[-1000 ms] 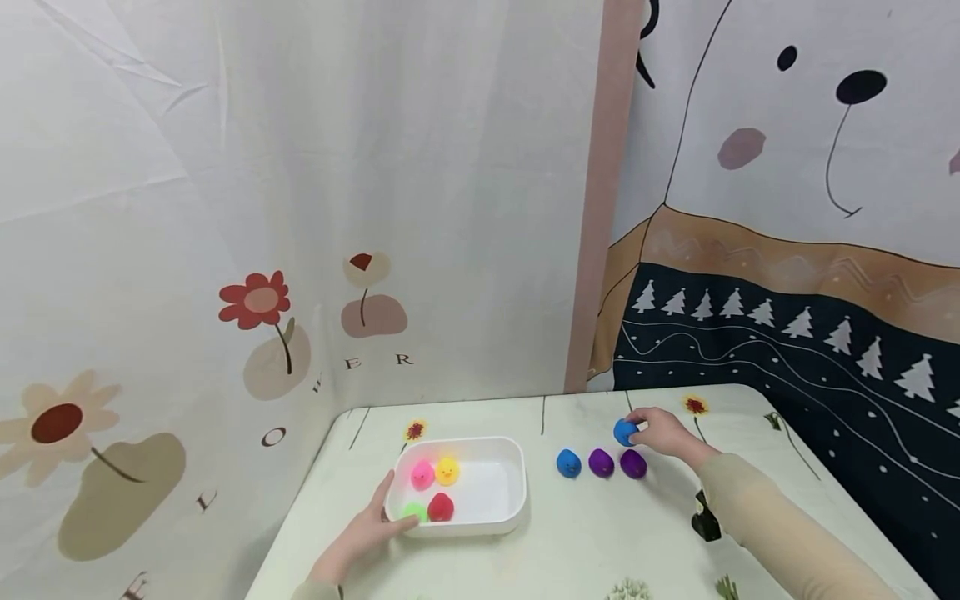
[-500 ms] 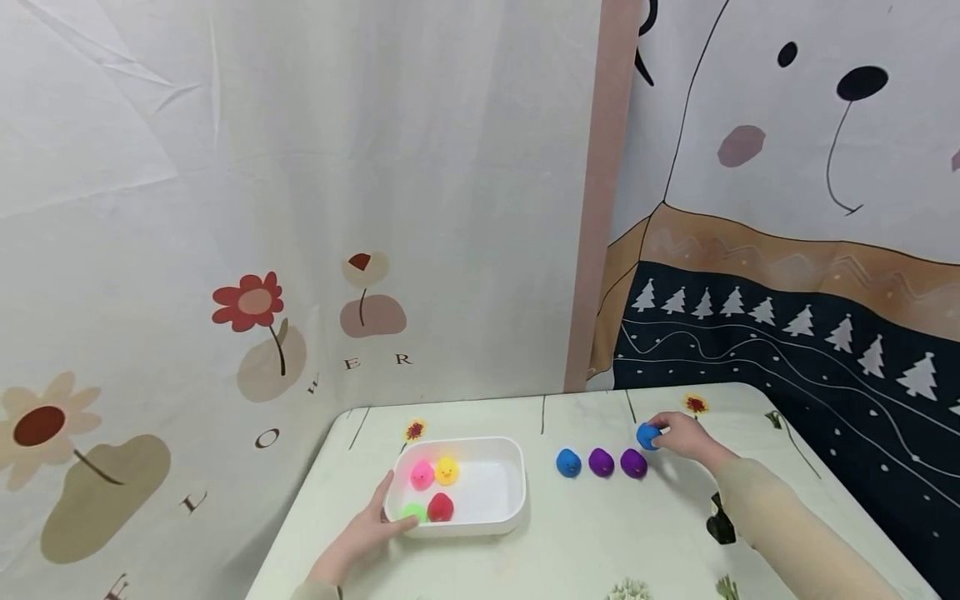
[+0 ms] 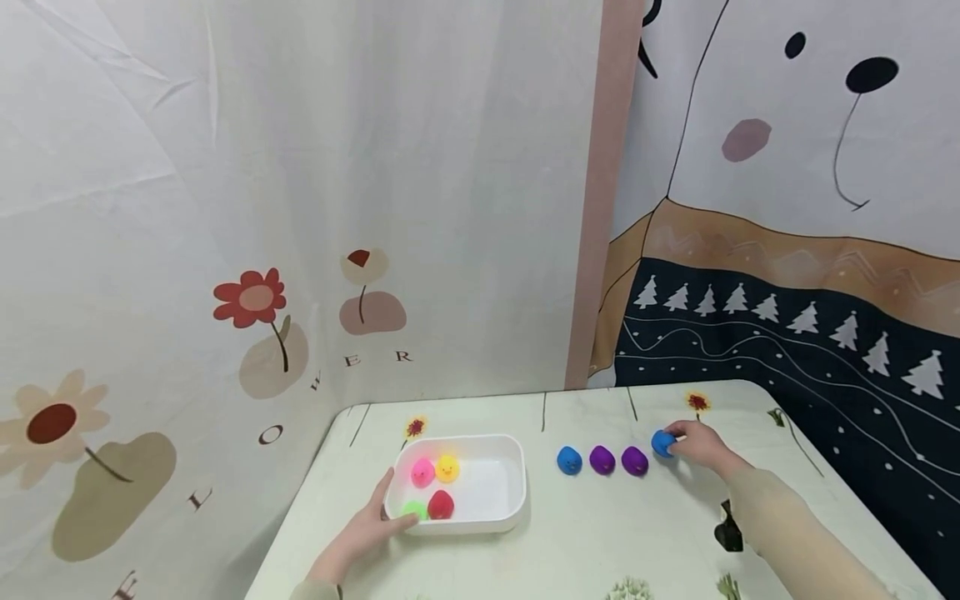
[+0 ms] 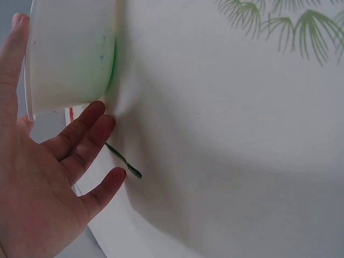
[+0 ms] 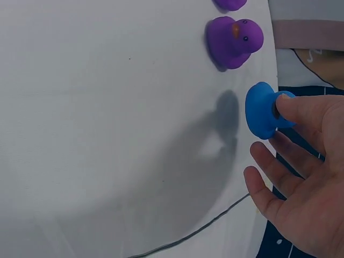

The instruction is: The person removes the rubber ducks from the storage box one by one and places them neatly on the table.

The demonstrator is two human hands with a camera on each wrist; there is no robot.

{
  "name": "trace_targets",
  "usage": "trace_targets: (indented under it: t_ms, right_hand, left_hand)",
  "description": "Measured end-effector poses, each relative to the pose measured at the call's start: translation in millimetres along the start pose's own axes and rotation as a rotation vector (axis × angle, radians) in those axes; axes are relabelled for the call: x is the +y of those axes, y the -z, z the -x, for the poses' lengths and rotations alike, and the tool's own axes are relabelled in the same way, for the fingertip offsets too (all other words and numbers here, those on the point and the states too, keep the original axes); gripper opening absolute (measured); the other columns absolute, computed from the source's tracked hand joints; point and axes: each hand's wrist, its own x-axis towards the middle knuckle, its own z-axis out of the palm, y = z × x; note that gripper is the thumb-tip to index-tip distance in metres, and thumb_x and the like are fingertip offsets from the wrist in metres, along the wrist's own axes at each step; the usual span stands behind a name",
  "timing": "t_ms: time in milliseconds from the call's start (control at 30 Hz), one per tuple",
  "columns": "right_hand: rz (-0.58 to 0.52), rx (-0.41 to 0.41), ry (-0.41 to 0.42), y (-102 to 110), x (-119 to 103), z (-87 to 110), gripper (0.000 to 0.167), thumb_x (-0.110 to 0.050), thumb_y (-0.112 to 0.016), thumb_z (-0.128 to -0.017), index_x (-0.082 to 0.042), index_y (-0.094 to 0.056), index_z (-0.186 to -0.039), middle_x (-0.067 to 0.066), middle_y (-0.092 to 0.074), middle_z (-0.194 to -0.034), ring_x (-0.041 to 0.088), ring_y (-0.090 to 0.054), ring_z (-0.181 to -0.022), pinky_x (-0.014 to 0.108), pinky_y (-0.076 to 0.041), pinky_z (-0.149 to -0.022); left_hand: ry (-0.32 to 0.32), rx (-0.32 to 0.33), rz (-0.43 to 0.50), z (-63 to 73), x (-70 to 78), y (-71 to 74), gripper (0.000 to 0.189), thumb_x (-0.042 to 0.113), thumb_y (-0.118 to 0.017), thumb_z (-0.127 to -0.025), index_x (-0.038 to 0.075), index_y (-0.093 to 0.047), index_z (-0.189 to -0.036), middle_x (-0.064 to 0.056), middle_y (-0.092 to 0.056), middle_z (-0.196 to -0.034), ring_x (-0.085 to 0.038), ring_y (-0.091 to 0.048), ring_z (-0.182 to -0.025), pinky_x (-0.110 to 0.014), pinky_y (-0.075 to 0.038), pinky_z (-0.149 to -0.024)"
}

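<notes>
My right hand pinches a blue rubber duck between thumb and fingers, at the right end of a row. In the right wrist view its shadow falls apart from it, so the duck is held over the table. Left of it in the head view sit two purple rubber ducks and another blue duck. My left hand holds the left end of a white tray, thumb over the near rim, fingertips against the outer wall. Inside the tray are pink, yellow, red and green ducks.
A pale flower-printed cloth covers the table. Behind it hang a white curtain with printed flowers and, at right, a bear-print cloth. A black object shows beside the right sleeve.
My right hand has carried the blue duck rightward and slightly nearer, from behind the purple ducks to the row's right end. The left hand and tray have stayed put.
</notes>
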Motion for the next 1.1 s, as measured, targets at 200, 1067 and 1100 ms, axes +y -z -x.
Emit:
trace_targets:
  t_ms: [200, 1067, 1100]
  right_hand:
    - [0.002, -0.012, -0.011, -2, 3, 5.6, 0.033, -0.002, -0.063, -0.084, 0.015, -0.058, -0.112, 0.033, -0.058, -0.114, 0.048, -0.053, -0.109, 0.06, -0.043, -0.094]
    - [-0.086, -0.024, -0.007, -10, 17, 12.1, 0.035, 0.0, -0.063, -0.083, 0.016, -0.057, -0.114, 0.033, -0.058, -0.115, 0.049, -0.051, -0.111, 0.062, -0.041, -0.095]
    - [-0.087, -0.026, -0.008, -10, 17, 12.4, 0.035, 0.0, -0.063, -0.083, 0.016, -0.057, -0.114, 0.033, -0.058, -0.115, 0.049, -0.051, -0.111, 0.062, -0.041, -0.095]
  left_hand:
    - [0.004, 0.003, -0.001, 0.6, 0.5, -0.1, 0.11, 0.055, -0.074, -0.079, 0.015, -0.007, -0.157, -0.031, -0.028, -0.15, -0.055, -0.03, -0.132, -0.075, -0.026, -0.098]
    - [-0.014, 0.01, -0.013, -0.2, 0.3, -0.7, 0.109, 0.053, -0.074, -0.08, 0.014, -0.007, -0.157, -0.033, -0.029, -0.149, -0.055, -0.031, -0.131, -0.074, -0.028, -0.099]
    - [-0.016, 0.011, -0.013, -0.3, 0.2, -0.6, 0.109, 0.053, -0.074, -0.08, 0.014, -0.007, -0.157, -0.033, -0.028, -0.149, -0.055, -0.031, -0.131, -0.074, -0.028, -0.099]
